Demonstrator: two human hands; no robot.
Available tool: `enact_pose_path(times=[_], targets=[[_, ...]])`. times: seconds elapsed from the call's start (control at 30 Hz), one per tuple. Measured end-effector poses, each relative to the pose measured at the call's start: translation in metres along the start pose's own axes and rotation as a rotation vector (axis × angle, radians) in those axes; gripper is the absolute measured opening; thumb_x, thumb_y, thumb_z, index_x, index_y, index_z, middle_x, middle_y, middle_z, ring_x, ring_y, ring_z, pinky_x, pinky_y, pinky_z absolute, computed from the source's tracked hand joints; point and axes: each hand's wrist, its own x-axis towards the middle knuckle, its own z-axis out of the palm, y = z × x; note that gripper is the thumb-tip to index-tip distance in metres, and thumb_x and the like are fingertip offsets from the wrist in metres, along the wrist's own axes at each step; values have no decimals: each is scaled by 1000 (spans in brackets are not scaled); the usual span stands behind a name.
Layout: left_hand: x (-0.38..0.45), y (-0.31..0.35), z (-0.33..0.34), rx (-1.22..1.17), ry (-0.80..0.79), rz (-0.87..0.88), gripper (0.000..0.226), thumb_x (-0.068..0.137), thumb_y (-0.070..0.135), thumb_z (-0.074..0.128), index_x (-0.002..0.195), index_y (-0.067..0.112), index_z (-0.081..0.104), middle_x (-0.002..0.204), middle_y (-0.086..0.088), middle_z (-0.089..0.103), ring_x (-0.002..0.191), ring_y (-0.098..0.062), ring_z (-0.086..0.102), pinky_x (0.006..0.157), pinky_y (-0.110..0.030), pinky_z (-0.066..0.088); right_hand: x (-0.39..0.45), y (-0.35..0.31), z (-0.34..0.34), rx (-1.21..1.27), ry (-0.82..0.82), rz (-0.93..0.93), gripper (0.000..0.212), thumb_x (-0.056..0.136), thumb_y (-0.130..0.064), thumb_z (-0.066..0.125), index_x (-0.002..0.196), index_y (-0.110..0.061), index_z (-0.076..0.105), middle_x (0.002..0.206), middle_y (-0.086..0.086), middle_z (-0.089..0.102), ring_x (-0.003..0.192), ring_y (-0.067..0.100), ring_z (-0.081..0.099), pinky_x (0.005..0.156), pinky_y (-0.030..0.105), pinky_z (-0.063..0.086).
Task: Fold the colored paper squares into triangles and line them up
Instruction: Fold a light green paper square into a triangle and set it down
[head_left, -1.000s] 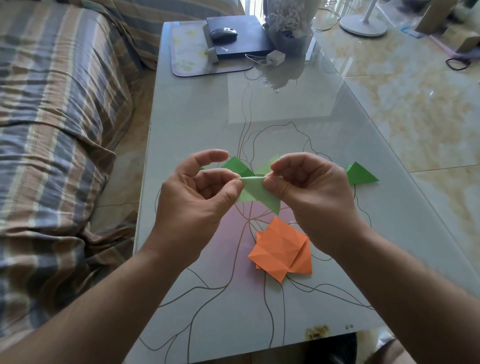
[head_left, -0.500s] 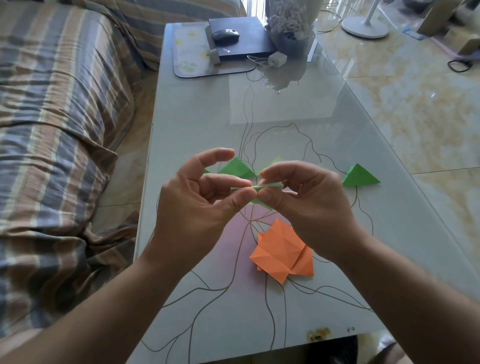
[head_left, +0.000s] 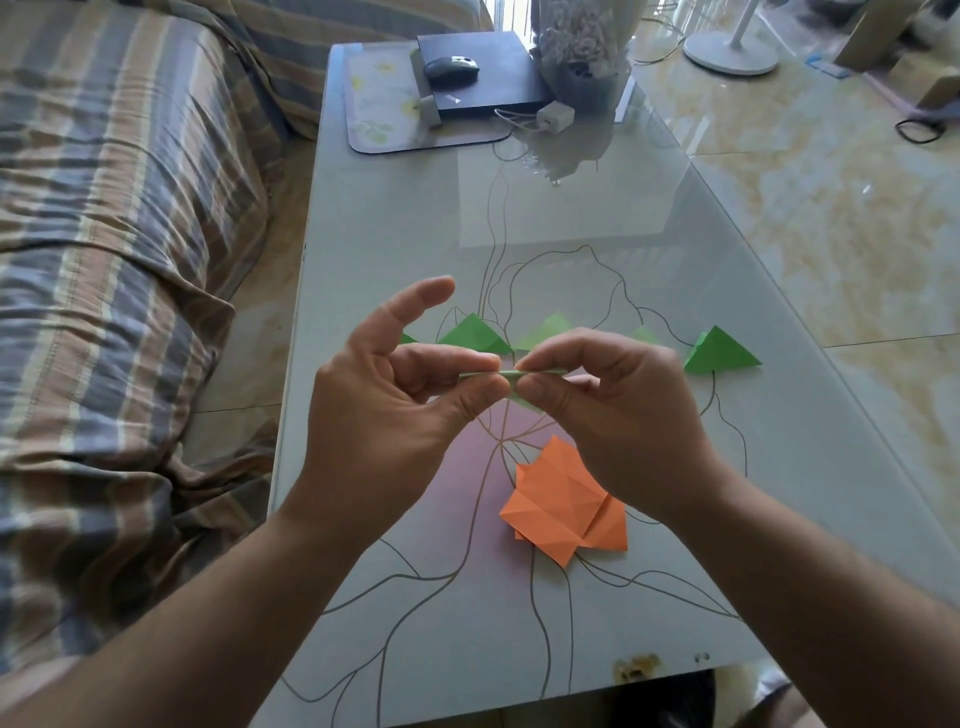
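Above tabletop middle: left hand (head_left: 384, 415) and right hand (head_left: 618, 415) pinch green paper (head_left: 511, 372) edge-on | light, thin, limp, creases easily | hold at fold, near corners

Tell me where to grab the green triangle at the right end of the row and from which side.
Pinch the green triangle at its raised peak, coming from above. It stands tented on the table, so the peak is clear of the glass, and it sits apart from the right hand.
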Motion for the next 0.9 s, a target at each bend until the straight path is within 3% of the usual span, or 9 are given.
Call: enact_pose_path(times=[0.27,0.57,0.73,0.9], targets=[[-1,-1,2,-56,-15,-19,75,72,18,85,140,31,53,91,3,80,90,-14,78,88,-29,61,-1,-1,1,-32,11,-65,14,87,-15,79,87,-28,75,84,-9,73,81,20,71,74,51,59],[-3,-2,1,-128,-88,-57,76,78,17,80,146,30,47,95,-5,79,95,-21,77,93,-37,60,-1,2,3,-10,-35,-62,7,90,-15,74,87,-21,74,86,-2,70,86,28,67,71,54,57],[-1,-11,3,-221,-149,-132,77,80,12,78,147,30,45,94,-11,77,90,-24,74,94,-42,60,0,1,4,-56,-61,-38,13,87,-14,71,80,-24,73,82,-3,68,85,23,66,69,43,57],[1,-14,2,-281,-194,-183,73,80,13,74,146,27,45,94,-12,72,91,-24,71,86,-31,58,0,4,2,-68,-76,39,6,84,-23,72,78,-22,73,77,-7,67,71,13,62,63,29,49]])
